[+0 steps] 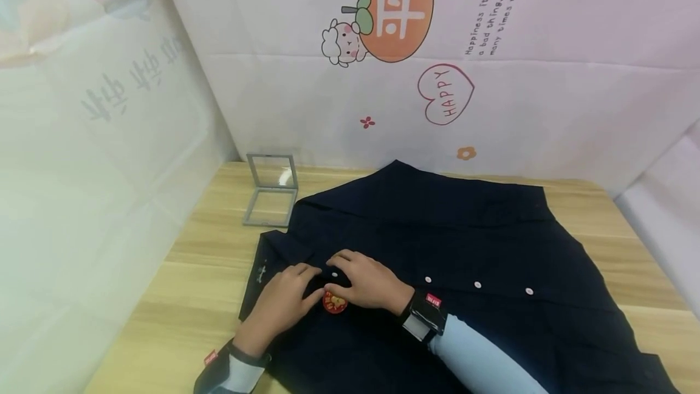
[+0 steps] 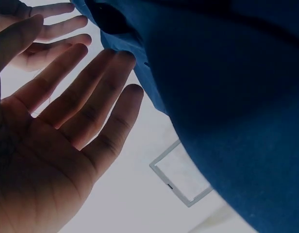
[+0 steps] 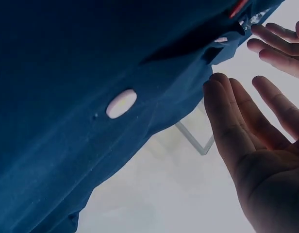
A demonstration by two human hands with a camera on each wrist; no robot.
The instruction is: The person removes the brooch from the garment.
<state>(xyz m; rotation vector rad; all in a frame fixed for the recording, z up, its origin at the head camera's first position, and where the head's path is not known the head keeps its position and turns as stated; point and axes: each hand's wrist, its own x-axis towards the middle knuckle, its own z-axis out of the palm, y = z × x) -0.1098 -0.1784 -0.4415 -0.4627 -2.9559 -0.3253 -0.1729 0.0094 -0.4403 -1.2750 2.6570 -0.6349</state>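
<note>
A dark navy button-up shirt (image 1: 470, 242) lies spread on the table, with a row of white buttons (image 1: 478, 284) across it. My left hand (image 1: 287, 300) and right hand (image 1: 366, 278) are over its left part, on either side of one white button (image 1: 335, 274). Just below that button is a round red badge (image 1: 335, 303) with yellow marks, its upper edge close to both thumbs. In the left wrist view my left hand (image 2: 72, 121) has its fingers extended beside the cloth. The right wrist view shows my right hand (image 3: 266, 145) with fingers loosely straight too.
A grey square frame case (image 1: 269, 206) stands hinged open at the table's back left, near the shirt. The wood-grain table (image 1: 180, 278) shows around the garment. Printed white cloth walls (image 1: 306, 108) rise behind and at the sides.
</note>
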